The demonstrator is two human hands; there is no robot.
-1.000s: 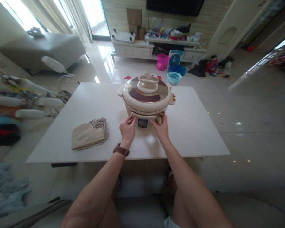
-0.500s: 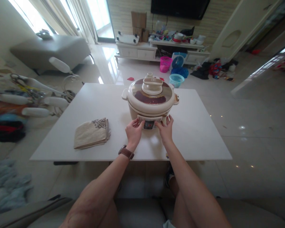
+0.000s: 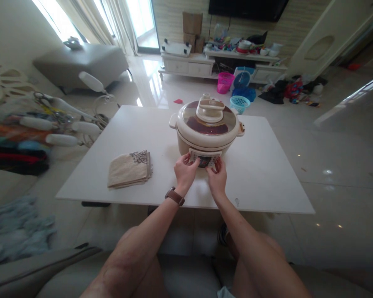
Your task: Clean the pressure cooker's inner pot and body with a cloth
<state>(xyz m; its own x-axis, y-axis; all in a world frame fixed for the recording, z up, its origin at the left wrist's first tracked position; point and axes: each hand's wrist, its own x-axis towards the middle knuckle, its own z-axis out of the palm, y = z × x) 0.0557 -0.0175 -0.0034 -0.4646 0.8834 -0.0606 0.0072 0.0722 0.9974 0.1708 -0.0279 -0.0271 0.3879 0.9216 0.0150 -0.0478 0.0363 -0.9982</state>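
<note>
A cream electric pressure cooker (image 3: 186,140) with a handled lid (image 3: 210,111) stands on the white table in front of me. Its control panel (image 3: 204,160), dark in the middle, faces my body. My left hand (image 3: 185,170) pinches the panel's left edge between thumb and fingers. On the opposite side, my right hand (image 3: 216,176) has its thumb and fingers closed around the lower right corner. The fingertips behind the panel are partly hidden. A brown-strapped watch (image 3: 175,196) is on my left wrist.
A folded beige cloth (image 3: 129,169) lies left on the white table (image 3: 267,178). Lamp arms with white shades (image 3: 91,82) stand beyond the left edge. Behind the table are a pink basket (image 3: 225,83), a turquoise basket (image 3: 239,104) and a cluttered TV cabinet (image 3: 202,69).
The view has shifted, moving the scene rightward in the picture. My right hand's fingers, earlier raised beside the cooker, have curled in around the panel's right corner. My left hand keeps its grip.
</note>
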